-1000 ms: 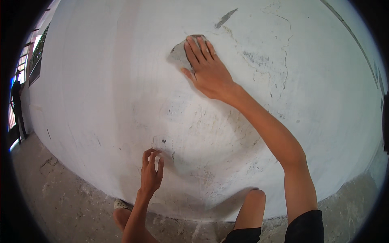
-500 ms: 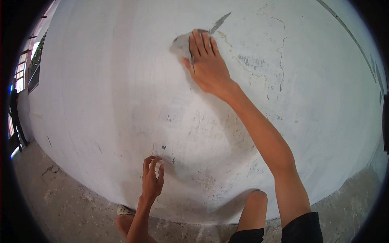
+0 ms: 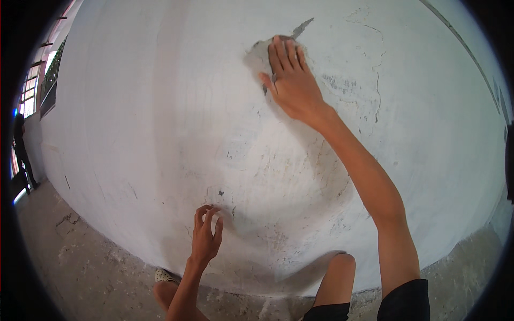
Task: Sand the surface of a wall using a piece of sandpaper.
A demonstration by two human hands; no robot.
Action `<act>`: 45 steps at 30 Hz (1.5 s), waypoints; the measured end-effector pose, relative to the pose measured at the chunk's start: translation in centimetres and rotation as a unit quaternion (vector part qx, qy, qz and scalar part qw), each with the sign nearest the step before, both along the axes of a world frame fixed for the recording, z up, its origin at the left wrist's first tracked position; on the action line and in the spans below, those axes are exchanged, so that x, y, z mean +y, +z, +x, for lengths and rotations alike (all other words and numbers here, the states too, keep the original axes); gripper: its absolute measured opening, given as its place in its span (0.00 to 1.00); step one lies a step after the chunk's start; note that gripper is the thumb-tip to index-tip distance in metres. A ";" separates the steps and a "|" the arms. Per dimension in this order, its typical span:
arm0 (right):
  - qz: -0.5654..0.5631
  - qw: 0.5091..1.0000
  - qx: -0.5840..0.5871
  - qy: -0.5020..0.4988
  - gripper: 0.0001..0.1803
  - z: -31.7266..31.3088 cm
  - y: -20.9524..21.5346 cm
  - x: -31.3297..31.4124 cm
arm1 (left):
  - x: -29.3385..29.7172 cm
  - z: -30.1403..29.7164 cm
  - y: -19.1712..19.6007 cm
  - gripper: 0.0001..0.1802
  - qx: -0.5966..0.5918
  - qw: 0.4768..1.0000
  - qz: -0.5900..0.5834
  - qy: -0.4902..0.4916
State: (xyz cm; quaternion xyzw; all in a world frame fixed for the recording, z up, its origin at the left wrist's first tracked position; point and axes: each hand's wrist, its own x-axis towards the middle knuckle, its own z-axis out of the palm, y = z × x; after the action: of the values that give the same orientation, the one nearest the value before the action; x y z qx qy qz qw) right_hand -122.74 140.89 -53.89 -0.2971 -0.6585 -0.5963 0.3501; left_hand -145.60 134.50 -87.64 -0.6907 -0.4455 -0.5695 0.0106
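Note:
My right hand (image 3: 292, 83) is raised and pressed flat on the white wall (image 3: 160, 134), fingers together and pointing up. Under its palm and fingers lies a grey sanding sheet (image 3: 257, 56), whose edge shows to the left of the fingers. A dark chipped mark (image 3: 301, 25) sits just above the fingertips. My left hand (image 3: 206, 238) is low down, its fingers curled and apart. Their tips touch the wall beside a small chipped spot (image 3: 220, 192). It holds nothing.
Thin cracks (image 3: 379, 80) and scuffed grey patches run over the wall to the right of my raised hand. The rough concrete floor (image 3: 80, 267) meets the wall below. My knee (image 3: 340, 267) and a sandalled foot (image 3: 165, 276) are close to the wall. A person (image 3: 22, 150) stands by windows at far left.
My right hand has slid up the wall with the grey sheet beneath it, then slightly right. My left hand stays at about the same low spot, fingers shifting a little.

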 end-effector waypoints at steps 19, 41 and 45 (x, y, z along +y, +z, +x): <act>0.010 1.000 0.005 -0.009 0.37 0.2 -0.1 -0.8 | 0.3 0.1 -0.5 0.16 -0.001 1.000 0.013 0.003; 0.007 0.998 -0.028 0.054 0.37 0.4 -1.7 -0.3 | 0.3 0.3 -0.2 0.14 -0.017 1.000 0.000 -0.012; -0.024 1.000 0.009 0.002 0.37 -0.7 -1.8 -1.1 | 0.3 0.0 -0.4 0.15 -0.009 1.000 0.006 0.000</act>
State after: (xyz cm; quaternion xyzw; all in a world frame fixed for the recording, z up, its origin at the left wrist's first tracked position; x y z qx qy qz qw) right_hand -123.45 139.80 -55.65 -0.3093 -0.6698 -0.5770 0.3503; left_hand -145.62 134.76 -88.04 -0.6854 -0.4416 -0.5789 0.0106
